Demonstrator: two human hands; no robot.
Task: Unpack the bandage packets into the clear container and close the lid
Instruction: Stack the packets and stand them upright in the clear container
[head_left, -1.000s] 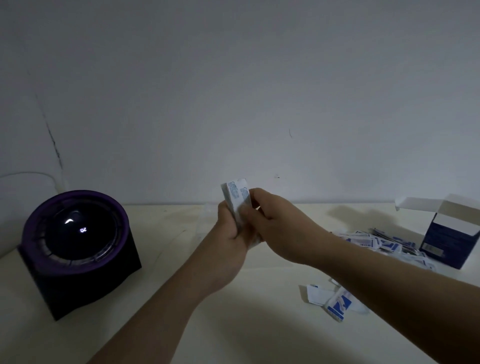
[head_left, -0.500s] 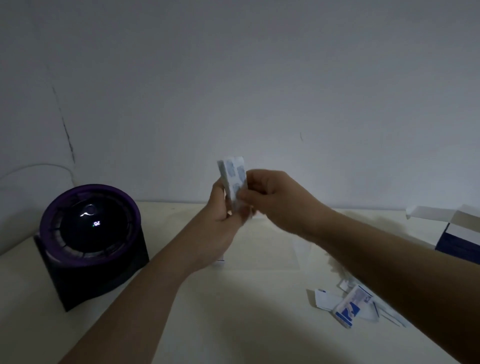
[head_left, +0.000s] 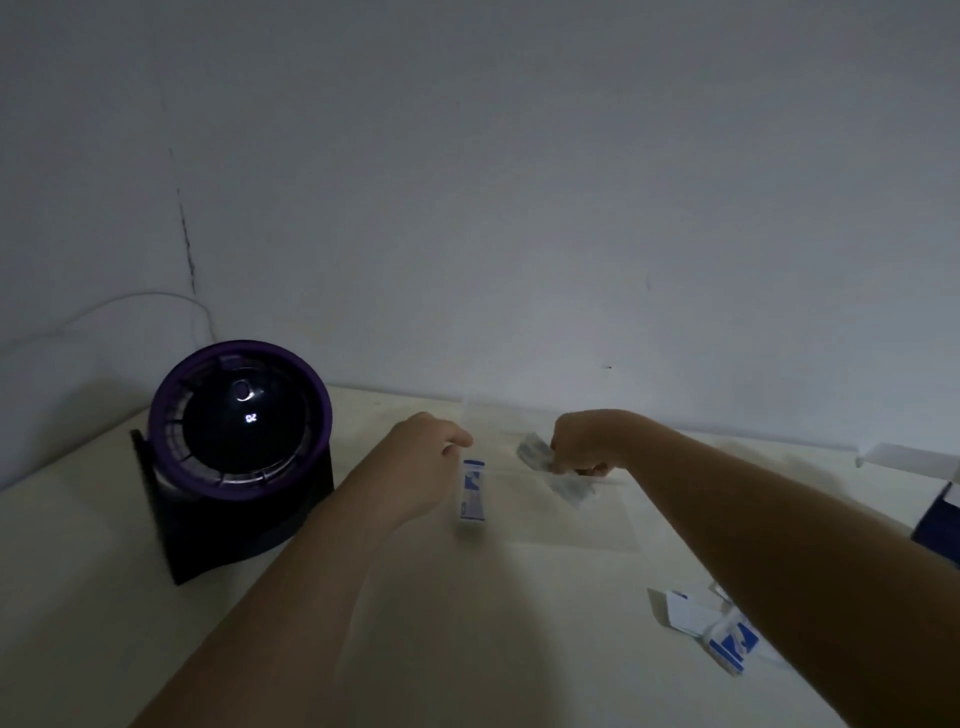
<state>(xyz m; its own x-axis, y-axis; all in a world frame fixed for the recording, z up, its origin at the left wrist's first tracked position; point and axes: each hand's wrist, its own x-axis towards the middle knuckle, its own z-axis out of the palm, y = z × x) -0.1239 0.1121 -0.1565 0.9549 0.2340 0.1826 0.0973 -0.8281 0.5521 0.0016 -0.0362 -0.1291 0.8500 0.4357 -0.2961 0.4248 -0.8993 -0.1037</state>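
Observation:
The clear container (head_left: 628, 525) stands on the table at centre, its walls faint in the dim light. My right hand (head_left: 587, 441) is over it, fingers curled round a blurred bunch of bandage packets (head_left: 535, 452); more blurred packets (head_left: 571, 486) hang just below the hand. My left hand (head_left: 426, 457) hovers at the container's left edge. A white and blue packet (head_left: 472, 493) hangs upright right under its fingertips; I cannot tell whether the fingers hold it or it is falling.
A round black and purple device (head_left: 239, 441) sits on the table at left. An open blue and white box (head_left: 940, 519) is at the right edge. Loose packets (head_left: 727, 639) lie under my right forearm. The wall is close behind.
Both hands came down from chest height to the container and parted. The stack they held together is now in my right hand, with one packet under the left.

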